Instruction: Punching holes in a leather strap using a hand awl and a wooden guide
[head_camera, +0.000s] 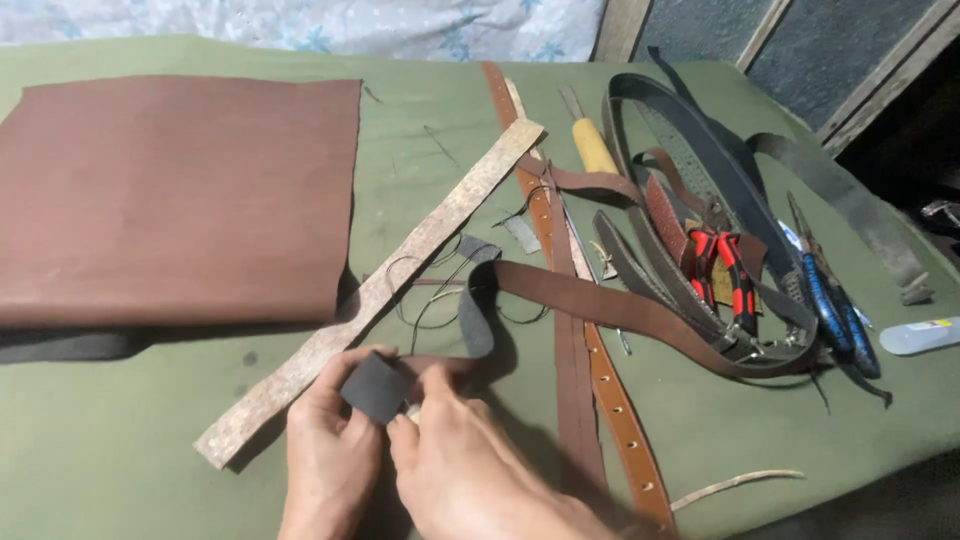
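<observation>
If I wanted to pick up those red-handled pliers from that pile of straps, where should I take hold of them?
Probably by the two red-and-black handles, coming straight down from above. The red-handled pliers lie flat on the tangle of dark straps, handles pointing toward the near edge and clear on top, while the jaw end seems tucked under a brown strap. Blue-handled pliers crowd the right side.

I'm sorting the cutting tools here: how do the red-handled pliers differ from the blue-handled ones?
The red-handled pliers lie on top of the heap of dark straps; the blue-handled pliers lie at its right edge, partly on the green cloth. The red pair's grip is red with black bands and looks shorter; the blue pair's is dark blue and looks longer and slimmer. Neither is touched by a hand.
</observation>
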